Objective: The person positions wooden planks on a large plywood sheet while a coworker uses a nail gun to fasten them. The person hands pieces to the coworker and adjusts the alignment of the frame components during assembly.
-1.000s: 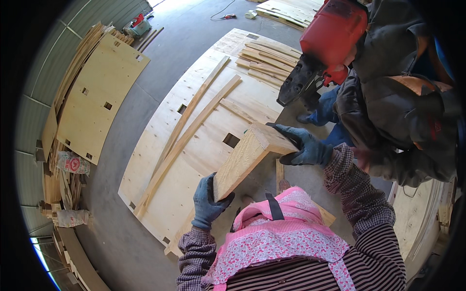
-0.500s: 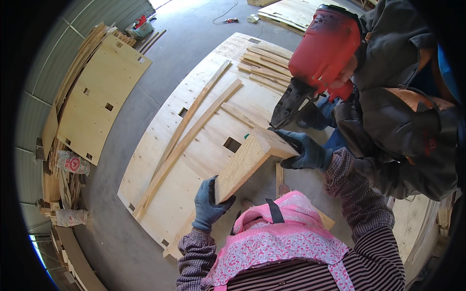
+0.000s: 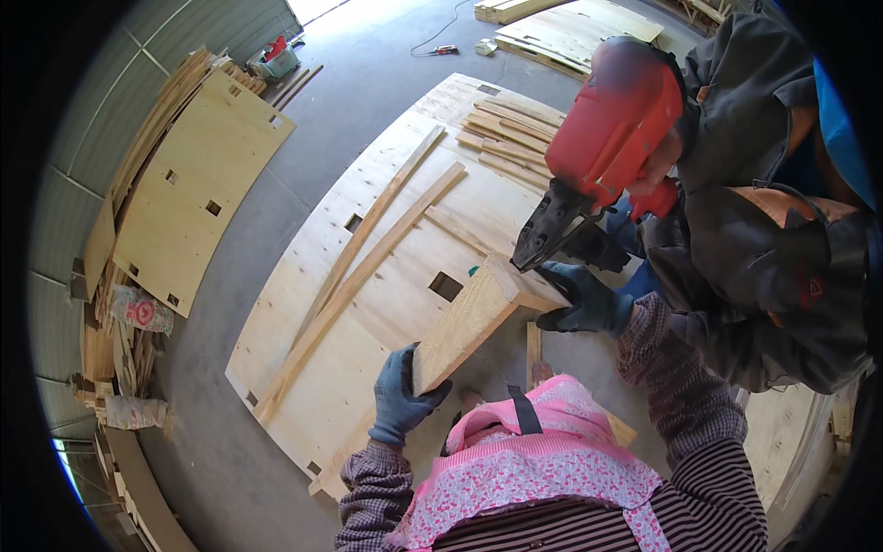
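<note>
Wood in hand: an L-shaped wooden piece [image 3: 464,319], one long board with a shorter one meeting it at a corner, held up in the air and overlapping the plywood panel's right edge from this angle
Left hand: blue-grey glove [image 3: 401,397], curled around the near end of the long board, so pretty snug
Right hand: matching glove [image 3: 585,302], clamped on the free end of the short board
Nail gun: big red one [image 3: 618,129] in a co-worker's hand [image 3: 659,166], black nose pointing down at the corner; can't tell if it's actually touching or just beside it
What just changed: a second ago that nose was hanging well clear of the wood, now it's right at the corner. Both gloves kept basically the same grip
What that means: my read, the steadying is all on those two gloves now, and the right one is awfully near the nose
Plywood panel: the big sheet [image 3: 395,304] has two long strips [image 3: 396,245] lying lengthwise toward its near left corner, plus a slat pile [image 3: 509,138] by the far right corner
</note>
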Demonstrator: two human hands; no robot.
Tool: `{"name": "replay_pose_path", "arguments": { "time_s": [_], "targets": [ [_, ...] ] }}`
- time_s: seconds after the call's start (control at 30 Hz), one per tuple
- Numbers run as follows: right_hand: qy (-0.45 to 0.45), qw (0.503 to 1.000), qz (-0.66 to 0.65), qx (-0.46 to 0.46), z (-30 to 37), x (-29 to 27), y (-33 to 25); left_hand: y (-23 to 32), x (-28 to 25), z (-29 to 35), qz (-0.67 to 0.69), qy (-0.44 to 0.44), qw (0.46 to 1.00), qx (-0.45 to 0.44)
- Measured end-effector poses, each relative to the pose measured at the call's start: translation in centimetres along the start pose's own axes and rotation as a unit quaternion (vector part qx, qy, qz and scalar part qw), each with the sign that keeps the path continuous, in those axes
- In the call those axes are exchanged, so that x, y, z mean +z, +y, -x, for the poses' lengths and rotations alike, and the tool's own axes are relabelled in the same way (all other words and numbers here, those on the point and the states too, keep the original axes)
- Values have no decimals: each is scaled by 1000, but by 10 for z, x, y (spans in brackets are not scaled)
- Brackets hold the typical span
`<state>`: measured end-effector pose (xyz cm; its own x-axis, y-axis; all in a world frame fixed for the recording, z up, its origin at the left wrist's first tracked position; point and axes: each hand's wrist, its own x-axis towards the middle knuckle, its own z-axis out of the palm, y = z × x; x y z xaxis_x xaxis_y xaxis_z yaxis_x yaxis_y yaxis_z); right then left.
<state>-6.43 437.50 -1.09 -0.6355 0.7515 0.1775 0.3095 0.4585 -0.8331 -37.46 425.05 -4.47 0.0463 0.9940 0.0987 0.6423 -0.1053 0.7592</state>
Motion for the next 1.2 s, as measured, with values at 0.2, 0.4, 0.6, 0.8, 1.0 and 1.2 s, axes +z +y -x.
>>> {"name": "replay_pose_path", "arguments": {
  "time_s": [0.2,0.4,0.6,0.8,1.0,1.2],
  "targets": [
    [-13,999,-30,22,-2,1,-2,0,1,-2,20,0,1000,2],
    [-29,997,-57,34,-1,1,-2,-3,3,-1,5,8,1000,2],
    [-14,1000,-9,-12,2,3,4,-7,3,0,-1,-9,1000,17],
    [10,999,20,-26,6,6,0,-8,5,7,35,-1,999,-5],
    [-1,999,31,-20,8,5,6,-7,6,6,38,-7,999,-1],
    [5,1000,11,-1,9,5,0,-4,5,6,29,-6,1000,-3]
  ]
}}
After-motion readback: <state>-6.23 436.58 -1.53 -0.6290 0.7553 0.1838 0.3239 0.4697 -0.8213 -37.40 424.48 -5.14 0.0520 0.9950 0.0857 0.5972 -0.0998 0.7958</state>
